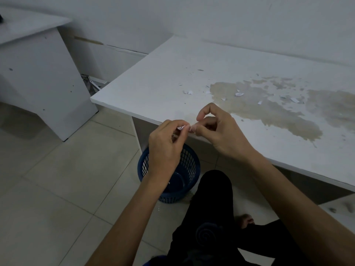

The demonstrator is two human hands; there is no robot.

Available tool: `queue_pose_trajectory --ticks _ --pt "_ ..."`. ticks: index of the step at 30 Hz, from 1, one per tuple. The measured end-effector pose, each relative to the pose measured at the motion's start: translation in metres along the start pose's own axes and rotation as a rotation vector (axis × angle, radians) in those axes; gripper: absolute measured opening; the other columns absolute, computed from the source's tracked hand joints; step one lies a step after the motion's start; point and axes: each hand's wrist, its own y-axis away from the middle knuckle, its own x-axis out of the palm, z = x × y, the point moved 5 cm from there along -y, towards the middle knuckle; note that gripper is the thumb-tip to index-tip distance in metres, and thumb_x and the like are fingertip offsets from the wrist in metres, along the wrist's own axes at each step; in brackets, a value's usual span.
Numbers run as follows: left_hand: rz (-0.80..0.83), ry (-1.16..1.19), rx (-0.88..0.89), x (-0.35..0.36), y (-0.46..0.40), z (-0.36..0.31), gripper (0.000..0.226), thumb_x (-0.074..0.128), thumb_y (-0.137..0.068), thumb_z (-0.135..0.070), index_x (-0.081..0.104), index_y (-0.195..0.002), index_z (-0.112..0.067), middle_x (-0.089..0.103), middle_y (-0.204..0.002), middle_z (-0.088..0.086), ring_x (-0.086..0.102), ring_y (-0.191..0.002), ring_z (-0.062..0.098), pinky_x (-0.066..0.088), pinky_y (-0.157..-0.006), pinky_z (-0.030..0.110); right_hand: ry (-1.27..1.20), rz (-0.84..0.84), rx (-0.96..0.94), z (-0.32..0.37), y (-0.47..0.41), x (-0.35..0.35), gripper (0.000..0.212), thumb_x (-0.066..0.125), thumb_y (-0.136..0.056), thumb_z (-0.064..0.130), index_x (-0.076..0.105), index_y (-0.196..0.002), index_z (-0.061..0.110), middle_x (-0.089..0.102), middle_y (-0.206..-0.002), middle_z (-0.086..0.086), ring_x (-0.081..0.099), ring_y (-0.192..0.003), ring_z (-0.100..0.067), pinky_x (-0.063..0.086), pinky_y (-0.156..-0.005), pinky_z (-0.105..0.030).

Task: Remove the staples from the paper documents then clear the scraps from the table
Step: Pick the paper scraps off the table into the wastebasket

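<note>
My left grip (165, 146) pinches a paper scrap (181, 128) over the blue basket (189, 186); right grip (221, 131) curled, contents unclear. Clearing step: more scraps (239, 94) lie beyond on the counter (153, 77).

I have only the one head view, worn high and tilted forward and down, so I look over both forearms onto the near corner of the white table (153, 77). It sits close to that edge. The wide lens also takes in the floor and blue basket (189, 181) at left, the wall far.
</note>
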Motion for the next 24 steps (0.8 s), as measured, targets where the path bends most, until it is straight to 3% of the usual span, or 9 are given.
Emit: queue_pose_trajectory --ticks 1,3,6,9,14,16,19,24 --pt "0.004 -0.006 -0.002 -0.001 0.001 0.002 0.009 0.065 -0.093 -0.023 0.071 -0.095 -0.017 0.067 -0.087 -0.009 0.064 -0.075 0.007 0.053 -0.063 0.020 0.007 0.014 0.011 0.000 -0.001 -0.001 0.016 0.068 -0.091 0.024 0.053 -0.096 0.020 0.075 -0.079 0.002 0.066 -0.073 -0.021 0.054 -0.075 -0.041" --pt "-0.002 -0.009 -0.019 -0.003 0.003 0.006 0.010 0.066 -0.093 -0.024 0.071 -0.095 -0.016 0.068 -0.087 -0.009 0.065 -0.075 0.007 0.053 -0.063 0.019 0.009 0.030 0.020 -0.003 -0.002 -0.002 0.010 0.064 -0.093 0.019 0.054 -0.096 0.020 0.076 -0.083 0.002 0.070 -0.081 -0.020 0.055 -0.084 -0.045" --pt "-0.008 -0.008 -0.029 -0.005 0.006 0.009 0.010 0.065 -0.093 -0.023 0.071 -0.096 -0.015 0.068 -0.089 -0.009 0.065 -0.077 0.007 0.053 -0.065 0.017 -0.013 0.041 0.024 -0.006 -0.003 -0.002 0.004 0.054 -0.098 0.018 0.055 -0.099 0.022 0.076 -0.088 0.006 0.070 -0.081 -0.013 0.054 -0.078 -0.026" --pt "-0.006 0.001 -0.013 -0.006 0.008 0.011 0.008 0.065 -0.093 -0.023 0.070 -0.095 -0.016 0.067 -0.089 -0.010 0.065 -0.077 0.007 0.051 -0.064 0.013 -0.117 0.007 0.071 -0.009 -0.008 -0.008 0.014 0.044 -0.102 0.022 0.058 -0.102 0.025 0.076 -0.092 0.004 0.069 -0.083 -0.009 0.047 -0.070 -0.012" --pt "0.027 0.013 0.005 -0.007 0.015 0.016 0.007 0.066 -0.093 -0.025 0.070 -0.096 -0.021 0.066 -0.089 -0.015 0.066 -0.079 0.008 0.054 -0.064 0.017 -0.385 -0.093 0.115 -0.021 -0.012 -0.019 0.025 0.038 -0.099 0.019 0.062 -0.098 0.023 0.075 -0.091 -0.005 0.064 -0.080 -0.014 0.047 -0.076 -0.030" --pt "0.042 0.015 0.005 -0.006 0.019 0.019 0.008 0.066 -0.093 -0.027 0.070 -0.097 -0.022 0.065 -0.089 -0.017 0.066 -0.079 0.008 0.054 -0.063 0.019 -0.429 -0.113 0.120 -0.023 -0.011 -0.022 0.024 0.040 -0.097 0.017 0.064 -0.097 0.023 0.074 -0.089 -0.004 0.062 -0.079 -0.014 0.047 -0.075 -0.031" --pt "0.071 0.000 0.020 -0.003 0.023 0.022 0.008 0.066 -0.093 -0.028 0.071 -0.097 -0.023 0.064 -0.090 -0.018 0.066 -0.081 0.008 0.052 -0.064 0.016 -0.211 -0.115 0.092 -0.020 -0.006 -0.032 0.023 0.048 -0.094 0.011 0.066 -0.097 0.026 0.072 -0.090 0.003 0.061 -0.080 -0.006 0.045 -0.073 -0.023" --pt "0.122 -0.026 0.009 -0.003 0.030 0.038 0.006 0.066 -0.093 -0.031 0.070 -0.096 -0.028 0.064 -0.089 -0.022 0.065 -0.082 0.005 0.049 -0.064 0.011 0.240 0.144 -0.022 -0.018 0.019 -0.045 0.026 0.062 -0.090 0.015 0.069 -0.106 0.034 0.064 -0.102 0.011 0.057 -0.095 -0.009 0.042 -0.079 -0.014"
